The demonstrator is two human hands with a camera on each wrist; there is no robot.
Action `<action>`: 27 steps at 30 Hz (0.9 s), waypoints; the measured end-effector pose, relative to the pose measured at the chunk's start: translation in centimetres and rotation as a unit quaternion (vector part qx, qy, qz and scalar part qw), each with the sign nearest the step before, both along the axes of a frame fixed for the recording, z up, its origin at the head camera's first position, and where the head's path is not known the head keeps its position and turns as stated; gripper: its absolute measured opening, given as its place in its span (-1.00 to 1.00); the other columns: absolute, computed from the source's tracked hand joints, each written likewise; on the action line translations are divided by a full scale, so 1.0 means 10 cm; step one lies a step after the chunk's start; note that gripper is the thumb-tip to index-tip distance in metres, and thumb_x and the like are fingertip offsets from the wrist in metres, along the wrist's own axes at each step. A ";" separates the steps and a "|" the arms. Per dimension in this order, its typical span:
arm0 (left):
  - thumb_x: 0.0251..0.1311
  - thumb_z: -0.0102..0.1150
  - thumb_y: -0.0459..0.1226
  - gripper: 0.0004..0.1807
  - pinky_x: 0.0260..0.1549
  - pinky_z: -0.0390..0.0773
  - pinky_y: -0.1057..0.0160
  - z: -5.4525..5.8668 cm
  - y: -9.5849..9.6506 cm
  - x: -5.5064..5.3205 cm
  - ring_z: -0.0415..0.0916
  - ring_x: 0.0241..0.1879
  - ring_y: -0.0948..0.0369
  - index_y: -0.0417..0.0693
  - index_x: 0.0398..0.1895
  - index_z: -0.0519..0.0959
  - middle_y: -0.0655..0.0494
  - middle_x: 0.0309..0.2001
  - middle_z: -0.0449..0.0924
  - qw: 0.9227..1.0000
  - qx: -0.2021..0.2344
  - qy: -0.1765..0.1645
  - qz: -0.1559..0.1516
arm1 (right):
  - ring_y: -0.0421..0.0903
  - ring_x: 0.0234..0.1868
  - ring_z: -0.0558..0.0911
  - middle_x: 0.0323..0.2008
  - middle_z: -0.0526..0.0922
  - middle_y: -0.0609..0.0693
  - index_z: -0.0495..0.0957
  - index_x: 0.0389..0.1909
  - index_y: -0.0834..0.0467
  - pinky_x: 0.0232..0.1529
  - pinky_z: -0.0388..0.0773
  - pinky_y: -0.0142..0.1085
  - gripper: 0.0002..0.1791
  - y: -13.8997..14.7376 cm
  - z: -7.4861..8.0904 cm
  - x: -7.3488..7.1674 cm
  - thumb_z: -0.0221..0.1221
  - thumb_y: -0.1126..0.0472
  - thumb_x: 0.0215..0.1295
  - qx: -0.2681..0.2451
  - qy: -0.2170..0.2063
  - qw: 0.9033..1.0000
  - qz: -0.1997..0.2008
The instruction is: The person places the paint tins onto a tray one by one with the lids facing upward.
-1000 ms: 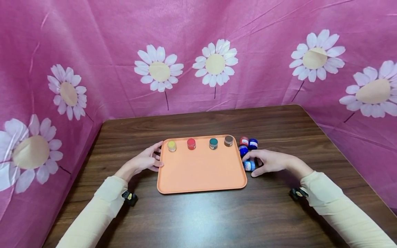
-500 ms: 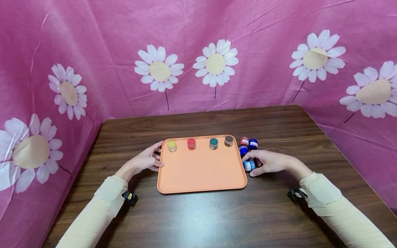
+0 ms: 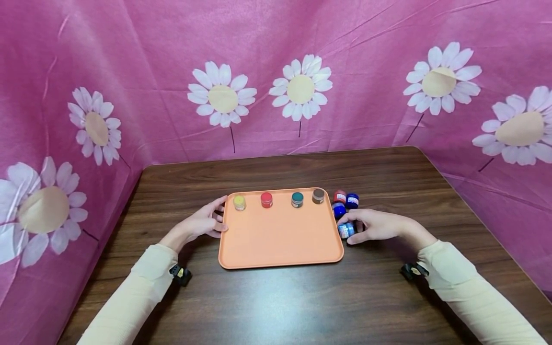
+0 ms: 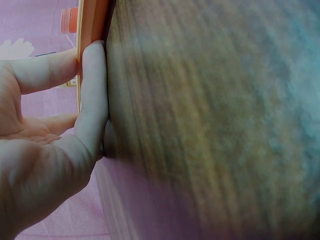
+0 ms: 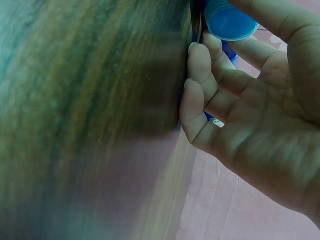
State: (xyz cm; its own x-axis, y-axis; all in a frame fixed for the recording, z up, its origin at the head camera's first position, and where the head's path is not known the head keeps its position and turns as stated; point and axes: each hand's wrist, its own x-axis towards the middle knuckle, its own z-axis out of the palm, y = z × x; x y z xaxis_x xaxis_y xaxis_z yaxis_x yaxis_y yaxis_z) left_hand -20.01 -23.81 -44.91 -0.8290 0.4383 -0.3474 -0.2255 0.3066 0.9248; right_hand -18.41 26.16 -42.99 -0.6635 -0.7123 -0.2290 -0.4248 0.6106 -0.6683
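My left hand holds the left edge of the orange tray; in the left wrist view the fingers meet at its rim. Just off the tray's right edge, my right hand pinches a small light-blue paint jar between thumb and fingers. The jar is tipped so that its white label faces up, and its round blue end shows in the right wrist view. Along the tray's far side stand yellow, red, green and brown paint jars.
Beside the tray's right far corner, close to my right hand, are a red jar and two dark blue jars. Everything is on a brown wooden table. A pink cloth with large white flowers hangs round its back and sides.
The light-blue jar in my right hand has tilted slightly, and the fingers have shifted a little with it. My left hand and the tray stay in place.
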 end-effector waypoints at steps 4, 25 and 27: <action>0.13 0.20 -0.58 0.12 -0.19 0.70 -0.01 0.00 0.00 0.00 0.34 -0.02 0.03 -0.11 0.65 -0.24 -0.29 0.32 0.00 1.000 -0.002 0.000 0.000 | -0.17 -0.37 0.58 -0.16 0.55 -0.09 0.59 0.15 0.06 -0.39 0.57 -0.31 -0.55 0.00 0.00 0.00 0.38 0.02 0.29 -0.017 -0.008 1.000 0.001; 0.14 0.20 -0.58 0.11 -0.19 0.71 -0.01 0.02 0.01 0.00 0.32 -0.01 0.03 -0.11 0.65 -0.24 -0.29 0.34 -0.01 1.000 -0.004 -0.003 0.003 | -0.09 -0.29 0.49 -0.17 0.58 -0.05 0.63 0.19 0.04 -0.37 0.51 -0.32 -0.53 -0.14 0.20 -0.07 0.37 0.01 0.30 -0.040 -0.007 0.999 0.005; 0.14 0.20 -0.58 0.11 -0.19 0.71 -0.01 0.02 0.01 0.00 0.32 0.00 0.02 -0.12 0.65 -0.23 -0.29 0.34 -0.01 1.000 -0.004 -0.003 0.003 | -0.09 -0.26 0.54 -0.14 0.60 -0.06 0.61 0.21 0.04 -0.31 0.56 -0.32 -0.52 -0.18 0.21 -0.08 0.37 0.01 0.30 -0.039 -0.016 0.999 0.003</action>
State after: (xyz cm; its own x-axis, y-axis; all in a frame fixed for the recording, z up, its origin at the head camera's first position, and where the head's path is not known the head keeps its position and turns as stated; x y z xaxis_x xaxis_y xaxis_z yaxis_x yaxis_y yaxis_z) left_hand -20.04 -23.68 -44.67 -0.8293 0.4314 -0.3553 -0.2324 0.3120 0.9212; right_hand -19.22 24.38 -40.90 -0.6527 -0.7324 -0.1935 -0.4063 0.5541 -0.7266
